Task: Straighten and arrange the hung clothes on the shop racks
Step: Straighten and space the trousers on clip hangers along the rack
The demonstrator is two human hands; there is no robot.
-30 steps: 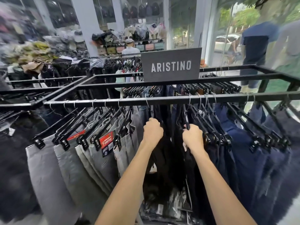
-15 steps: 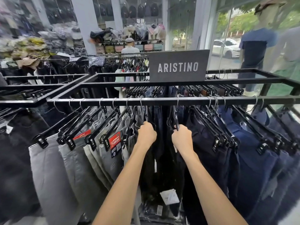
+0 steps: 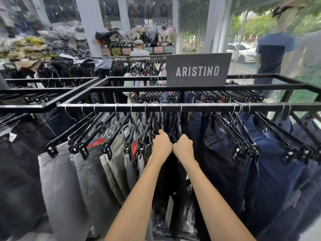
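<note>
The left hand (image 3: 161, 146) and right hand (image 3: 183, 148) sat knuckle to knuckle, fingers clenched, apparently gripping the black trousers (image 3: 165, 185) at the middle of the front rail (image 3: 208, 107). The grey trousers (image 3: 69, 174) hung skewed and the navy trousers (image 3: 278, 174) bunched, so much remained.

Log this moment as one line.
left hand, right hand: grip dark trousers | fists side by side | grey trousers left, navy trousers right

Shop interior, pretty bright, daylight through glass front (image 3: 243, 37) at right, white car (image 3: 243, 51) and trees (image 3: 257, 25) outside. Grey pillar (image 3: 92, 28) back left. Backpacks (image 3: 147, 10) high on back wall, shelf of bags (image 3: 159, 49) below. Mannequin (image 3: 272, 54) in navy tee by glass.
</note>
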